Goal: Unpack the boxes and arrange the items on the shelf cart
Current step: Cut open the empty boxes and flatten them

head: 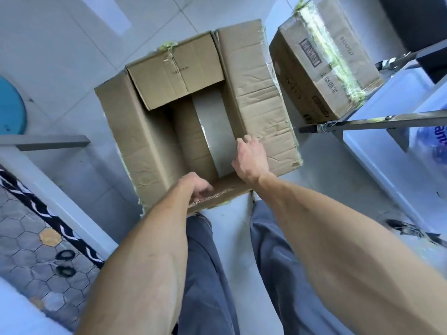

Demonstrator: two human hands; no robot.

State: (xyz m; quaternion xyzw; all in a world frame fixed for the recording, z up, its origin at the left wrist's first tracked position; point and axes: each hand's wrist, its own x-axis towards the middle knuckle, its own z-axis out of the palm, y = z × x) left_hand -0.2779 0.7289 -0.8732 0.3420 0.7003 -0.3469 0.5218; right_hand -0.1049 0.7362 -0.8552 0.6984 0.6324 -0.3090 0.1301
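An open cardboard box (154,131) stands on the tiled floor in front of my legs, all flaps folded outward. Inside I see only brown cardboard and a grey strip (215,131) running along the bottom. My left hand (197,187) grips the near flap (225,192), fingers curled over its edge. My right hand (250,160) holds the inner edge of the right flap (254,93), fingertips hooked into the opening. A second box (321,59), sealed with greenish tape, sits at the upper right beside the shelf cart (377,122).
The cart's metal bars and white shelves fill the right side, with a clear water bottle (433,146) on one shelf and a caster (401,226) lower down. A blue round object (9,107) lies far left. A patterned mat (36,238) and white ledge are at lower left.
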